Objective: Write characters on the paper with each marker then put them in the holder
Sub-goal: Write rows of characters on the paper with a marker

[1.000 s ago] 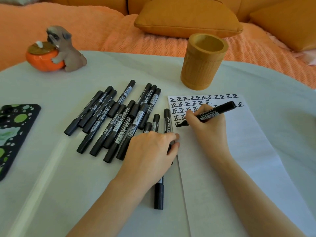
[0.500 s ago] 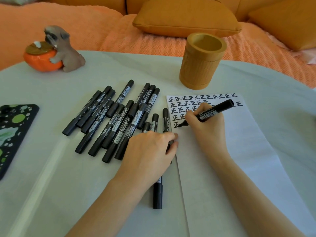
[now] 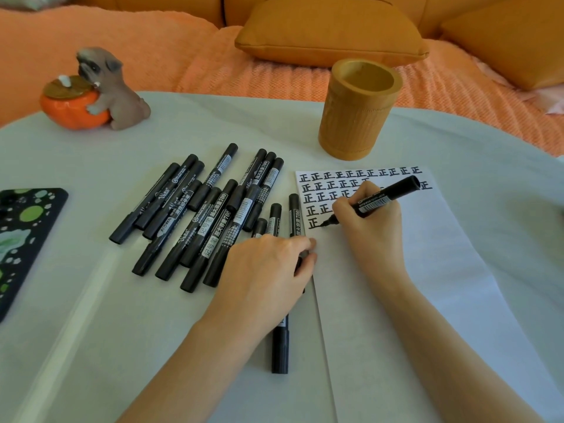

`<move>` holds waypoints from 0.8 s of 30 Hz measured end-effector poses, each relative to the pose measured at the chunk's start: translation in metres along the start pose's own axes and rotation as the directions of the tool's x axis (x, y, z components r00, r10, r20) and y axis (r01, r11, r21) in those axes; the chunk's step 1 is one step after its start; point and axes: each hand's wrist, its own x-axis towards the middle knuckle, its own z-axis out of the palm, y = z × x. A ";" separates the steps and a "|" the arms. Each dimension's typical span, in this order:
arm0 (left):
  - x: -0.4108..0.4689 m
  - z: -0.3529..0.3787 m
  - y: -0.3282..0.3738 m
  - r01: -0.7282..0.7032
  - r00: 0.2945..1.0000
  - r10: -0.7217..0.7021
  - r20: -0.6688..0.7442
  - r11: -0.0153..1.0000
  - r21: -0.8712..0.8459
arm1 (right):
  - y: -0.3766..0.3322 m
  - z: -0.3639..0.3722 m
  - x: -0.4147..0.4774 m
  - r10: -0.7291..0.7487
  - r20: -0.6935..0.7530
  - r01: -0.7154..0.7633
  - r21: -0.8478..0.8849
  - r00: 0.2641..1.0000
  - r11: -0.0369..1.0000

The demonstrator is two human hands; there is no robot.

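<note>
White paper lies on the table's right side, with rows of black characters along its top. My right hand holds an uncapped black marker, its tip touching the paper beside the lone character of the fifth row. My left hand rests palm down at the paper's left edge, fingers curled around a small dark piece that looks like a cap. Several capped black markers lie in a heap to the left. One more marker sticks out from under my left hand. The bamboo holder stands empty behind the paper.
A pug figurine hugging an orange pot sits at the table's back left. A black case with green spots lies at the left edge. Orange cushions and a blanket are behind the table.
The marker tip has shifted slightly right along the fifth row while it writes. My left hand has stayed in place.
</note>
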 end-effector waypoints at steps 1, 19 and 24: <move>0.000 0.000 0.000 -0.005 1.000 0.005 0.006 1.000 0.009 | 0.000 -0.001 0.000 0.008 -0.002 -0.008 0.013 1.000 1.000; 0.005 -0.013 -0.004 0.181 0.979 -0.052 0.198 0.668 -0.722 | -0.028 -0.029 0.000 0.184 0.144 -0.230 0.453 0.972 0.861; 0.008 -0.014 -0.005 0.162 0.986 -0.077 0.145 0.586 -0.794 | -0.027 -0.024 -0.003 0.134 0.159 -0.193 0.458 0.978 0.868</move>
